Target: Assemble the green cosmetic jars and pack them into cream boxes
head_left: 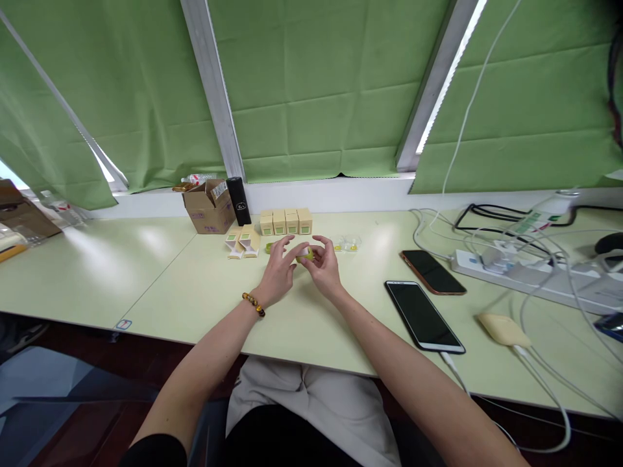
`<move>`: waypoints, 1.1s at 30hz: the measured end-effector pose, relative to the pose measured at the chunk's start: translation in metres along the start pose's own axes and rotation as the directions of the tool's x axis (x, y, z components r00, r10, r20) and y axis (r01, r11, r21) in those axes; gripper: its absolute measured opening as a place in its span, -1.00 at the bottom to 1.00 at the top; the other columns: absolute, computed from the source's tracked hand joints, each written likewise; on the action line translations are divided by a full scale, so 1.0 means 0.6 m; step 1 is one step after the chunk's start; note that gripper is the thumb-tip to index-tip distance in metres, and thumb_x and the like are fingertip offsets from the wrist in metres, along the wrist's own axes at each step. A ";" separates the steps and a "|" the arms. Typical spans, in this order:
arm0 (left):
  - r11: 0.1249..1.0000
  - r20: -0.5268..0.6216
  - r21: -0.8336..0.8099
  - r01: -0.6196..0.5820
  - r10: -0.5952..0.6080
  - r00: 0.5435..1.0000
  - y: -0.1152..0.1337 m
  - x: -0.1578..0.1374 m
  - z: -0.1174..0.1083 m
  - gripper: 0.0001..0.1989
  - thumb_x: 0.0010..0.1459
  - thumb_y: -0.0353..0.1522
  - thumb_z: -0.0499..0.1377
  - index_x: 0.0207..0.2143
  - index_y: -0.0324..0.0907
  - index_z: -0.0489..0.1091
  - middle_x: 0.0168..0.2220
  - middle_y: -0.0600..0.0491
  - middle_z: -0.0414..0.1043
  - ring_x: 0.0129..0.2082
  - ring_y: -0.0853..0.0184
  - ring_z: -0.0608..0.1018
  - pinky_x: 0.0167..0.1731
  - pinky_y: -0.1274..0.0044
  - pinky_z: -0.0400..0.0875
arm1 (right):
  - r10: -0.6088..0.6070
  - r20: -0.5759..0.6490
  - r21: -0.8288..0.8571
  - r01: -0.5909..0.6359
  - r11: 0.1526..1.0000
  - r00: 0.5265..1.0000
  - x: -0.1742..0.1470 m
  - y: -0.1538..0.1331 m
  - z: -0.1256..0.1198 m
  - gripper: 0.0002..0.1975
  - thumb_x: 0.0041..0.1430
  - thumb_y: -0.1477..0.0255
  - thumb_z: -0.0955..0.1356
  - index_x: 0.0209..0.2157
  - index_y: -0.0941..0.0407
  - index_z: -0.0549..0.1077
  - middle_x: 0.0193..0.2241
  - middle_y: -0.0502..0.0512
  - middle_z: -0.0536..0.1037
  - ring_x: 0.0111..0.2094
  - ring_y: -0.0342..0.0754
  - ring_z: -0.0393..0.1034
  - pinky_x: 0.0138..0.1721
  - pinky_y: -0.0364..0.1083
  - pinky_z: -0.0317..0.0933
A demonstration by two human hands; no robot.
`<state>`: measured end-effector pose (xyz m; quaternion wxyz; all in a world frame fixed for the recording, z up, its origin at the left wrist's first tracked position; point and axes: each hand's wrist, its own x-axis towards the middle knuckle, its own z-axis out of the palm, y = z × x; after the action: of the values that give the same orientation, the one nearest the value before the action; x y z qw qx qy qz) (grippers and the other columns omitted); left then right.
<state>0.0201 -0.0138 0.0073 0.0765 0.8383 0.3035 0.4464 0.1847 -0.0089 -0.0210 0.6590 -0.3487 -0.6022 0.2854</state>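
Observation:
A small round green item with a white patch (305,253) is held up just above the table. My right hand (325,267) grips it between thumb and fingers. From the other side my left hand (277,275) reaches toward it, index finger at its white patch and thumb apart below. Behind the left hand a green piece (268,248) shows partly; the rest is hidden. Just past the right hand lies a clear plastic tray (351,244) with small yellow contents. Two opened small cartons (250,240) lie left of my hands, and several closed small boxes (292,222) stand in a row behind.
A cardboard box (209,207) and a black cylinder (238,201) stand at the back left. On the right lie two phones (424,314), a yellowish cased device (503,329), a white power strip (525,275) and tangled cables. A white bottle (548,211) leans behind them.

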 end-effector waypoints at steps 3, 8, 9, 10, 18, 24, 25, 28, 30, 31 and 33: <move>0.997 0.020 0.061 -0.043 0.042 0.999 -0.003 0.000 0.000 -0.38 0.29 -0.59 0.04 0.28 0.11 0.37 0.37 -0.10 0.12 0.37 0.05 0.20 0.25 0.09 0.34 | 0.042 0.013 -0.012 -0.042 0.999 0.999 -0.002 -0.007 0.003 -0.33 0.19 0.16 0.51 0.19 0.00 0.19 -0.20 0.09 0.65 -0.24 0.00 0.56 -0.16 0.04 0.51; 0.999 -0.094 -0.043 0.020 -0.024 0.995 -0.015 0.003 0.007 -0.57 0.28 -0.51 0.18 0.17 -0.05 0.44 0.16 -0.14 0.34 0.22 0.09 0.40 0.21 0.18 0.40 | 0.084 0.063 0.091 -0.089 0.992 0.994 0.001 -0.010 0.003 -0.35 0.18 0.12 0.50 0.17 0.02 0.23 -0.21 0.12 0.69 -0.21 0.04 0.59 -0.15 0.06 0.49; 0.995 -0.126 -0.086 0.053 -0.064 0.990 -0.018 0.004 0.009 -0.57 0.25 -0.48 0.23 0.16 -0.07 0.43 0.13 -0.14 0.37 0.19 0.10 0.43 0.21 0.18 0.39 | 0.078 0.057 0.084 -0.082 0.993 0.995 0.003 -0.008 0.000 -0.40 0.21 0.12 0.47 0.16 0.03 0.26 -0.18 0.15 0.69 -0.16 0.05 0.60 -0.11 0.06 0.48; 0.987 -0.152 -0.132 0.091 -0.110 0.982 -0.021 0.005 0.010 -0.56 0.22 -0.47 0.28 0.14 -0.07 0.44 0.12 -0.12 0.39 0.17 0.10 0.45 0.22 0.18 0.38 | 0.074 0.035 0.052 -0.076 0.996 0.997 0.006 -0.006 -0.005 -0.46 0.24 0.12 0.44 0.14 0.04 0.30 -0.15 0.19 0.69 -0.13 0.06 0.60 -0.09 0.07 0.46; 0.744 -0.128 -0.588 0.318 -0.473 0.871 -0.049 0.010 0.025 -0.46 0.01 -0.44 0.41 0.08 -0.16 0.45 0.08 -0.14 0.52 0.09 0.12 0.56 0.21 0.23 0.42 | 0.101 -0.518 -0.498 -0.396 0.771 0.849 0.045 0.019 -0.099 -0.60 0.20 0.46 0.27 0.07 0.09 0.47 -0.07 0.20 0.58 -0.09 0.12 0.40 0.00 0.09 0.24; 0.569 -0.061 -0.754 0.328 -0.558 0.827 -0.060 0.012 0.028 -0.39 -0.09 -0.34 0.51 0.04 -0.20 0.45 0.00 -0.15 0.58 0.02 0.14 0.62 0.20 0.20 0.45 | 0.147 -0.568 -0.678 -0.561 0.475 0.810 0.051 0.047 -0.143 -0.41 0.12 0.61 0.29 0.20 0.06 0.49 0.16 0.36 0.38 0.14 0.28 0.21 0.13 0.17 0.11; 0.561 -0.057 -0.760 0.328 -0.560 0.826 -0.061 0.012 0.028 -0.39 -0.08 -0.33 0.52 0.04 -0.20 0.46 0.00 -0.15 0.58 0.03 0.14 0.62 0.20 0.20 0.45 | 0.160 -0.549 -0.694 -0.554 0.460 0.821 0.051 0.051 -0.145 -0.42 0.11 0.62 0.29 0.17 0.06 0.52 0.17 0.37 0.35 0.16 0.29 0.18 0.14 0.18 0.11; 0.546 -0.042 -0.770 0.329 -0.559 0.828 -0.061 0.012 0.027 -0.37 -0.09 -0.32 0.53 0.04 -0.21 0.46 0.02 -0.16 0.58 0.04 0.12 0.63 0.22 0.18 0.45 | 0.159 -0.533 -0.706 -0.540 0.457 0.831 0.051 0.062 -0.146 -0.54 0.10 0.62 0.30 0.02 0.09 0.58 0.16 0.38 0.33 0.18 0.31 0.13 0.15 0.21 0.10; 0.539 -0.034 -0.774 0.333 -0.560 0.828 -0.062 0.011 0.027 -0.36 -0.10 -0.32 0.54 0.04 -0.21 0.47 0.02 -0.17 0.59 0.05 0.11 0.63 0.23 0.17 0.45 | 0.152 -0.548 -0.689 -0.546 0.477 0.823 0.051 0.064 -0.146 -0.65 0.10 0.61 0.31 -0.11 0.12 0.59 0.11 0.39 0.35 0.17 0.31 0.13 0.15 0.21 0.11; 0.537 -0.033 -0.775 0.333 -0.562 0.827 -0.062 0.011 0.027 -0.36 -0.11 -0.32 0.54 0.04 -0.22 0.47 0.02 -0.17 0.59 0.04 0.11 0.64 0.23 0.16 0.44 | 0.145 -0.555 -0.677 -0.546 0.494 0.819 0.051 0.064 -0.147 -0.71 0.11 0.60 0.31 -0.18 0.12 0.58 0.09 0.39 0.36 0.17 0.30 0.13 0.15 0.21 0.12; 0.531 -0.036 -0.779 0.332 -0.567 0.823 -0.062 0.012 0.028 -0.36 -0.12 -0.32 0.55 0.03 -0.22 0.48 0.02 -0.17 0.59 0.04 0.11 0.64 0.23 0.16 0.44 | 0.113 -0.580 -0.642 -0.538 0.546 0.807 0.052 0.061 -0.149 -0.81 0.14 0.57 0.30 -0.29 0.12 0.54 0.04 0.39 0.38 0.16 0.29 0.14 0.17 0.21 0.11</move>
<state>0.0201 0.0225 -0.0125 0.4805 0.5491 0.3090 0.6100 0.2783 0.0274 -0.0349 0.4969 -0.7673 -0.4050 0.0206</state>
